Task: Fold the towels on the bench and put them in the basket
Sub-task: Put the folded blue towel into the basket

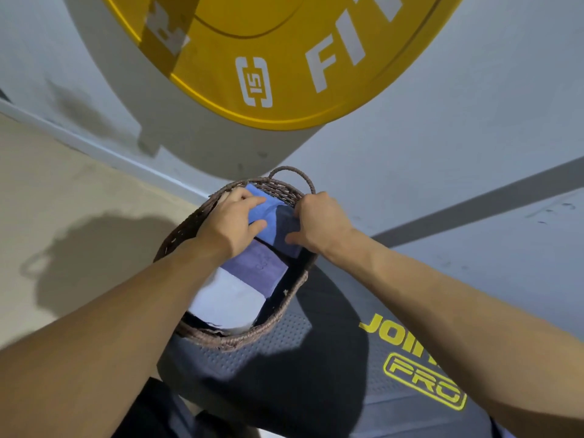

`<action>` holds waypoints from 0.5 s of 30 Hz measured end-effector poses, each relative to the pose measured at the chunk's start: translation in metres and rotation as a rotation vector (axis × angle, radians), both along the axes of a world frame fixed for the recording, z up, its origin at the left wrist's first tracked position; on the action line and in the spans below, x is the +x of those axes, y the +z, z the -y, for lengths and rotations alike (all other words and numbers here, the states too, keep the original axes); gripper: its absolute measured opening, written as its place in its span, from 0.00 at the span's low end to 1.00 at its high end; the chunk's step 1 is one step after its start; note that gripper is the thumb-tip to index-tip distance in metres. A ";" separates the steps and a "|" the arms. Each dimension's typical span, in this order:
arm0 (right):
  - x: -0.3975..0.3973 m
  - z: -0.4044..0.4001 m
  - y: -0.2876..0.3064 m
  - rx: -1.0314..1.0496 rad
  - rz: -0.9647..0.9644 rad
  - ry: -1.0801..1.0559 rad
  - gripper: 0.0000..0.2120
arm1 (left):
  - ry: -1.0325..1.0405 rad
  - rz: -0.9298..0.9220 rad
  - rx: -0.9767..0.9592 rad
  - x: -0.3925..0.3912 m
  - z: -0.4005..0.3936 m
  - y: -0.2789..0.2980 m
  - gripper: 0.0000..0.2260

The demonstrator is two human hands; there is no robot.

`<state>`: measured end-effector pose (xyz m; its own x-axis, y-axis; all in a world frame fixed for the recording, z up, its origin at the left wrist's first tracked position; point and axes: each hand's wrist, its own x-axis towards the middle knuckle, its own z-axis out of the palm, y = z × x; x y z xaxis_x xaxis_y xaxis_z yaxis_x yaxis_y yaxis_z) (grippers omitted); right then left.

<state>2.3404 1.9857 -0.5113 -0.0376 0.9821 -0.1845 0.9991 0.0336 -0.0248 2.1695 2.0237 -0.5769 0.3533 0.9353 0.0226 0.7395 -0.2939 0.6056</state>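
A brown woven basket stands on the end of the dark padded bench. Inside it lie a folded white towel, a folded purple towel and, at the far end, a folded blue towel. My left hand grips the blue towel's left edge, thumb on top. My right hand holds its right edge, with the fingers curled over the towel inside the basket rim. Both forearms reach in from below.
A large yellow weight plate hangs above, against a pale grey wall. Tan floor lies to the left. The bench bears yellow lettering at the right. The basket has a loop handle at the far side.
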 end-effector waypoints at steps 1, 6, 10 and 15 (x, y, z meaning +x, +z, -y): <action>-0.002 -0.001 -0.001 -0.021 0.017 0.004 0.14 | -0.001 -0.016 -0.018 0.001 -0.001 -0.001 0.23; -0.004 -0.003 -0.003 -0.032 -0.044 -0.044 0.14 | -0.044 -0.023 -0.068 0.000 -0.003 0.002 0.24; 0.021 0.018 0.011 0.078 -0.419 -0.170 0.15 | -0.112 -0.097 -0.102 -0.002 0.001 0.020 0.25; 0.100 0.089 0.026 0.141 -0.669 -0.332 0.04 | -0.127 0.037 -0.001 0.026 0.026 0.062 0.08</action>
